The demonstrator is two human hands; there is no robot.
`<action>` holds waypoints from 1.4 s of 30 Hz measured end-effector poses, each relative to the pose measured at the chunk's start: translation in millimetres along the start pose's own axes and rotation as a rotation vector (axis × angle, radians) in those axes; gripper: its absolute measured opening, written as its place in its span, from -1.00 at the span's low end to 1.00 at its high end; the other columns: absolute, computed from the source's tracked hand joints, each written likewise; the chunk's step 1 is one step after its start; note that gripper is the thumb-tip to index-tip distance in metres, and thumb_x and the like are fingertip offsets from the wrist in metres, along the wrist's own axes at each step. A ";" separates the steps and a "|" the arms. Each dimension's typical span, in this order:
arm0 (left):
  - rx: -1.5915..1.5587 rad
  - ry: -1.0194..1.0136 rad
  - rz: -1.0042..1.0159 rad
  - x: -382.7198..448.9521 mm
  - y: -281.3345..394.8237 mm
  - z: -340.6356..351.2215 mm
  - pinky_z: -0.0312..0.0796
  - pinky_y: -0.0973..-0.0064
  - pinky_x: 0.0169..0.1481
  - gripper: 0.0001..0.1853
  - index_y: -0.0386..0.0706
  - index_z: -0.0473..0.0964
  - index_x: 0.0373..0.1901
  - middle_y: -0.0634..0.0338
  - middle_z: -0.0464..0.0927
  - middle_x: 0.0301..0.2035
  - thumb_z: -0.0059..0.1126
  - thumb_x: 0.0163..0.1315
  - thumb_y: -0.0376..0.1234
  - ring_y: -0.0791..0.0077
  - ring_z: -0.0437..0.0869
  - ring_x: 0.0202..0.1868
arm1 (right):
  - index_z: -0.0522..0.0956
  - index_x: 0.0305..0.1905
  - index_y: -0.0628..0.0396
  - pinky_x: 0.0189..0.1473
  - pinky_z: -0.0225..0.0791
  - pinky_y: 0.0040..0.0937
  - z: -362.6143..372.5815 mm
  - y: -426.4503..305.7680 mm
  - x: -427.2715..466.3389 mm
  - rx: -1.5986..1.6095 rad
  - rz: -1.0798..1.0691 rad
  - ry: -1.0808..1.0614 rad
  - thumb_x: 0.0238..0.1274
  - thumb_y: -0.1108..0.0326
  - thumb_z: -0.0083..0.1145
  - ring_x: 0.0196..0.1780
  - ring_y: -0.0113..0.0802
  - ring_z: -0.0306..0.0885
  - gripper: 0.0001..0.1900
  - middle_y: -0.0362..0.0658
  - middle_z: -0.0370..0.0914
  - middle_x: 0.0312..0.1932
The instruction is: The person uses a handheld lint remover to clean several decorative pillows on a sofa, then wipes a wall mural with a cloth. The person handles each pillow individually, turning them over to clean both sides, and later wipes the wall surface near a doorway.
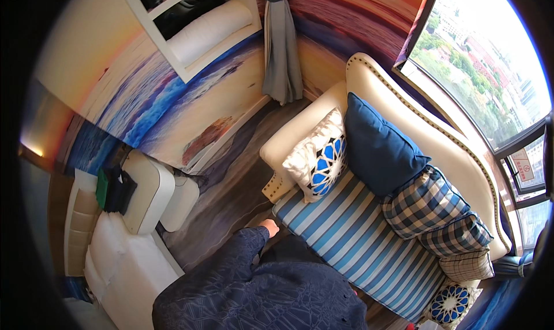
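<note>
My left hand (270, 228) hangs in front of my dark patterned sleeve, close to the near left corner of the sofa's striped seat cushion (346, 230). Its fingers look curled, but whether they hold anything is not visible. My right hand is out of view. Before me a cream sofa (381, 76) with studded trim carries a white pillow with a blue star pattern (322, 161), a plain navy pillow (381, 143), two checked pillows (426, 202) and a small plaid one (467, 265). Another star-patterned pillow (452, 304) lies at the far right end.
To the left are a bed (134, 273) with white bedding and a white bedside cabinet (149, 191) with dark and green items on it. A wall shelf (190, 72) holds a rolled white bedding item (212, 29). A grey curtain (281, 57) hangs in the corner; a window (476, 70) is behind the sofa.
</note>
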State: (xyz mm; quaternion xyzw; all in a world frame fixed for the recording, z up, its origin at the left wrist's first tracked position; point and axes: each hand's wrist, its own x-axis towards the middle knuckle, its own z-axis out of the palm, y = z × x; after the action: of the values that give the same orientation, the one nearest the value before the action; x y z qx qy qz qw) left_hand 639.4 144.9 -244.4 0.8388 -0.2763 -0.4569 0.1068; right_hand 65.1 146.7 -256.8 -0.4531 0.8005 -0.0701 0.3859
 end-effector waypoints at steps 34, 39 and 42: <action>-0.224 0.187 -0.044 -264.8 -259.5 44.2 0.56 0.25 0.01 -0.70 -0.19 0.71 -0.24 -0.02 0.75 -0.26 0.27 0.20 -0.15 0.12 0.77 -0.17 | 0.66 -0.33 0.31 -0.16 0.51 -0.25 66.0 31.3 -67.0 0.093 -0.090 -0.131 0.18 0.16 0.34 -0.33 -0.29 0.62 -0.67 -0.05 0.70 -0.41; -0.489 0.159 -0.117 -254.8 -347.5 47.1 0.57 0.31 -0.14 -0.73 -0.21 0.69 -0.25 0.08 0.74 -0.42 0.28 0.19 -0.19 0.28 0.76 -0.34 | 0.69 -0.31 0.34 -0.13 0.51 -0.26 85.6 -7.7 -109.1 0.020 -0.153 -0.167 0.19 0.12 0.31 -0.31 -0.30 0.63 -0.62 -0.04 0.72 -0.38; -0.640 0.156 -0.247 -261.4 -391.7 28.0 0.54 0.36 -0.29 -0.73 -0.23 0.67 -0.31 0.15 0.70 -0.50 0.25 0.23 -0.18 0.44 0.69 -0.47 | 0.68 -0.36 0.35 -0.14 0.49 -0.27 111.9 17.6 -128.5 0.175 -0.163 -0.162 0.19 0.12 0.30 -0.31 -0.29 0.63 -0.62 -0.05 0.71 -0.39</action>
State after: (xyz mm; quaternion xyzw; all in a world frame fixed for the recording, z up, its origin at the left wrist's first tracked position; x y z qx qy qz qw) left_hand 647.3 616.6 -244.2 0.8222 -0.0065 -0.4643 0.3292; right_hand 167.0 283.7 -271.2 -0.4856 0.7181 -0.1340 0.4802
